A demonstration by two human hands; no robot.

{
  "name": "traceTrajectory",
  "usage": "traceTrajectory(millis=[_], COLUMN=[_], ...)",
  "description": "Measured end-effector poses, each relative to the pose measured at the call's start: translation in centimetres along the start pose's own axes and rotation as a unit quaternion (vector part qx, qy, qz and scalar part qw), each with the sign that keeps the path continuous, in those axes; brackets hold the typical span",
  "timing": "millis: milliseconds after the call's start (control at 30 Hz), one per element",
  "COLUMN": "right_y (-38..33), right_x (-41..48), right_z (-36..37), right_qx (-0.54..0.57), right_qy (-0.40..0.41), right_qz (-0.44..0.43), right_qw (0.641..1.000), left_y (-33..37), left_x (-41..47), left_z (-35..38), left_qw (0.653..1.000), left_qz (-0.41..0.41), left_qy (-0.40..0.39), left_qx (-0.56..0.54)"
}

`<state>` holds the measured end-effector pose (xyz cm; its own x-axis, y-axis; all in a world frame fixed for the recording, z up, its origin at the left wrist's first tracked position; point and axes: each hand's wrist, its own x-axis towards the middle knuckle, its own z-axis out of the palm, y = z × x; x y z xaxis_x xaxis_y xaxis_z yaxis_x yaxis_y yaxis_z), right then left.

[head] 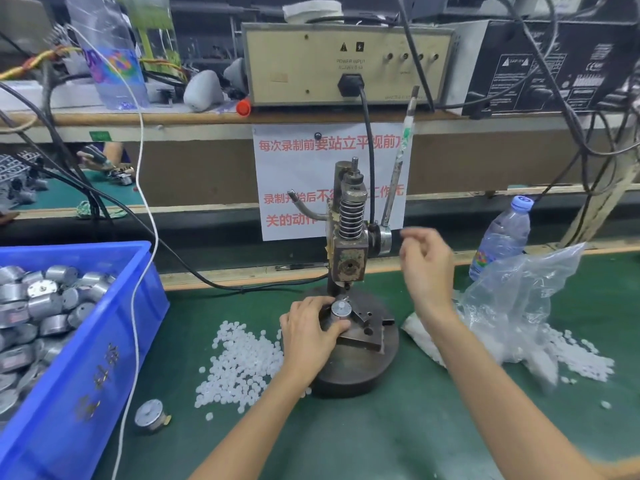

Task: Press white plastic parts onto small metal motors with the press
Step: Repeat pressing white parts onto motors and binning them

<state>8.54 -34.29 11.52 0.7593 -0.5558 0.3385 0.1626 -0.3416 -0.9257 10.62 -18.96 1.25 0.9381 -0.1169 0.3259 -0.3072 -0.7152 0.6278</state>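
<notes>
left hand [308, 330] grips round metal motor [341, 311]; right hand [426, 268] midair, blurred

a factory workbench under a long wooden shelf

the near bench is covered by a green mat [381, 438]. a wooden shelf [194, 118] runs across the far side, with a beige power unit [298, 64] at its middle and a black unit [554, 71] to the right. a white paper notice [294, 168] with red characters hangs from the shelf's edge. a black cable [371, 150] drops from the beige unit. far left, below the shelf, is a second green-topped bench [62, 199]. the light is even.
</notes>
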Motion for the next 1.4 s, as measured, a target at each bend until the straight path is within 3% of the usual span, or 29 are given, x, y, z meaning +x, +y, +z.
traceTrajectory(millis=[100,267,600,833,1000,1167,1267,1400], right_y=[-5.2,-10.2,-5.9,-5.2,-7.7,-7.0,-2.6,3.1], right_x=[3.5,7.1,-1.6,-2.2,0.6,0.8,-3.2,-8.5], right_z=[0.7,1.7,-0.9,-0.3,0.5,0.4,-1.4,-4.5], right_qx=[0.063,0.113,0.202,0.198,0.141,0.029,-0.083,-0.205], right_qy=[0.026,-0.040,0.059,0.075,0.060,-0.048,-0.079,-0.244], right_qz=[-0.067,-0.064,-0.244,-0.271,-0.189,-0.100,-0.099,0.003], right_qw=[0.995,0.991,0.946,0.939,0.970,0.993,0.988,0.948], left_y=[0.1,0.3,0.6,0.7,1.1,0.9,1.4,4.0], left_x=[0.3,0.4,0.5,0.3,0.2,-1.5,-3.2,-6.3], left_z=[-0.4,-0.7,-1.0,-1.1,-1.3,-1.5,-1.3,-0.5], left_qw=[1.000,1.000,1.000,0.999,0.999,0.999,0.997,0.989], left_qz=[-0.005,-0.006,-0.001,0.004,0.010,0.030,0.067,0.119], left_qy=[-0.008,-0.007,0.004,0.011,-0.002,0.032,0.029,-0.020], left_qx=[-0.005,-0.004,0.006,0.035,0.031,-0.005,-0.035,-0.084])
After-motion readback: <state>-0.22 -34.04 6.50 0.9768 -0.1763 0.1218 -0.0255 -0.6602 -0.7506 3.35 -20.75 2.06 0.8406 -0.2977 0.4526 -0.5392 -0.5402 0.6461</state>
